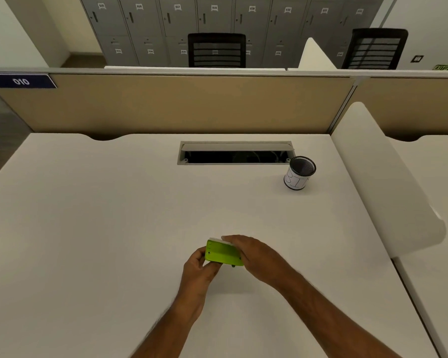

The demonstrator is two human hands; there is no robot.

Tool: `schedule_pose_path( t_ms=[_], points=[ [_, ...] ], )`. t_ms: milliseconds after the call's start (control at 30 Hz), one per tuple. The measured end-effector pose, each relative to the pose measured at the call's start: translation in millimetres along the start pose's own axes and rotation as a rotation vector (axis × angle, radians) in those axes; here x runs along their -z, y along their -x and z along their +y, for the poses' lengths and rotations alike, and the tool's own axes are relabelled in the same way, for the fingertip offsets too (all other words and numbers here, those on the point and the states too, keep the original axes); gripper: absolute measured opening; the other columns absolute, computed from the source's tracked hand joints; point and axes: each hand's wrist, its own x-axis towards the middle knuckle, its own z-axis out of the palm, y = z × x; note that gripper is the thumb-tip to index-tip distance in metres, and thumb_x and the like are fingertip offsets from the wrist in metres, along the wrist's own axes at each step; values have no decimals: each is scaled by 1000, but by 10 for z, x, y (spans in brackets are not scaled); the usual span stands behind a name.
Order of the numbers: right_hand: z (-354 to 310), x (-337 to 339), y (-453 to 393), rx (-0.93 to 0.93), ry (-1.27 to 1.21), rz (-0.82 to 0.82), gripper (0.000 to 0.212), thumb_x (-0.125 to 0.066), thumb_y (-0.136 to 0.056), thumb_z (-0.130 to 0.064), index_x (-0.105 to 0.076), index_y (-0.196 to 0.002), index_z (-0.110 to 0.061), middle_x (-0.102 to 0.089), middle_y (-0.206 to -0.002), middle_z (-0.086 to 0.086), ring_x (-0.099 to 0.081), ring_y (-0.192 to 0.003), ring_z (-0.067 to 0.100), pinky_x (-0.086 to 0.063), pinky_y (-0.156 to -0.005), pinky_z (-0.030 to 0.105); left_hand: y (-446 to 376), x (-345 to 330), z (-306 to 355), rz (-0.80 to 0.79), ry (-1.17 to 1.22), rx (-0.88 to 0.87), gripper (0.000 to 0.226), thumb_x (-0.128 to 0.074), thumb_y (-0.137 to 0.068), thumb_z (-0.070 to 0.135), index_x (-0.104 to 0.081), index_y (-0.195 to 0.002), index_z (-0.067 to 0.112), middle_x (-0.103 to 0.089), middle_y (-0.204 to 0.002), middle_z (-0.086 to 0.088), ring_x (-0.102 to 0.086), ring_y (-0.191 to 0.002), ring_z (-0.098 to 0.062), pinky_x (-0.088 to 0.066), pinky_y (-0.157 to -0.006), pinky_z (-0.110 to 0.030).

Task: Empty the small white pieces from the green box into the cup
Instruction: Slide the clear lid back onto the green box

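- Our left hand [197,273] pinches the near-left corner of the green box [223,254], fingers curled tight on it.
- Our right hand [256,257] wraps the box's right end, fingers pressed together over its top edge.
- Box sits between both sets of fingertips, above the desk [114,228].
- Cup [298,174] stands upright, well beyond the right fingers, just beside the cable slot [234,153].

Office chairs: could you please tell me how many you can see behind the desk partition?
2. One black chair stands behind the partition near the middle, and the other chair stands toward the right. Others may be hidden behind the partition.
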Motion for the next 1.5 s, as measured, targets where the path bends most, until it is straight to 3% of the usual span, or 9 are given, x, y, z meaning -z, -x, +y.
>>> schedule_pose_path(
  t_ms=[133,267,467,600,867,1000,1267,1400,1500],
  points=[
    [-16,-88,43,52,49,42,56,-44,-105,-8,-44,-156,-31,-48,-159,-12,-46,-144,7,-27,-116,10,16,28,-12,6,4,1,28,-80,-97,22,-77,-121,35,-83,-115,11,-78,-110,-9,-61,-91,-23],
    [-6,-158,88,88,83,61,56,-46,-106,-9,-40,-159,-28,-42,-164,-10,-40,-149,7,-15,-114,4,28,34,-21,29,13,12,27,-81,-96,25,-76,-120,37,-83,-114,15,-77,-110,-4,-61,-83,-17],
    [0,-164,174,172,49,49,54,-50,-105,-22,-41,-158,-27,-39,-165,-15,-35,-151,1,-30,-125,22,58,43,-25,0,33,17,26,-79,-98,23,-78,-116,41,-82,-119,13,-77,-114,-8,-61,-94,-26],
    [30,-185,227,209,66,46,54,-56,-104,-39,-44,-156,-30,-35,-165,-20,-33,-151,0,-31,-124,23,85,57,-40,-28,60,27,27,-77,-99,20,-78,-121,35,-81,-124,10,-75,-120,-11,-61,-98,-29],
    [107,-329,180,317,250,104,52,-51,-109,-24,-39,-159,-18,-32,-168,-2,-30,-156,14,-21,-130,32,110,29,-13,-22,115,49,28,-79,-86,26,-81,-113,35,-82,-121,4,-76,-120,-19,-61,-107,-40],
    [152,-416,151,341,327,135,51,-52,-107,-13,-44,-157,-14,-41,-164,4,-39,-152,26,-26,-126,41,101,36,-16,-26,136,84,25,-78,-97,15,-78,-120,27,-82,-122,1,-76,-122,-22,-62,-105,-36],
    [246,-428,157,229,197,70,52,-43,-110,-10,-38,-159,-23,-36,-165,-9,-26,-156,11,-11,-128,23,127,28,-13,-82,125,148,29,-77,-100,19,-72,-128,21,-79,-130,-5,-75,-125,-21,-58,-113,-41],
    [255,-400,216,94,16,87,50,-43,-110,-17,-42,-157,-35,-42,-162,-16,-29,-154,1,-23,-128,23,83,45,56,-125,17,147,41,-81,-96,25,-63,-133,28,-71,-139,1,-71,-129,-19,-59,-112,-39],
    [244,-361,226,25,-96,94,46,-47,-109,-17,-50,-152,-35,-51,-157,-14,-41,-149,2,-33,-124,26,49,63,112,-128,-191,61,58,-87,-90,30,-54,-137,41,-62,-137,20,-65,-126,-7,-57,-100,-24]
  ],
)
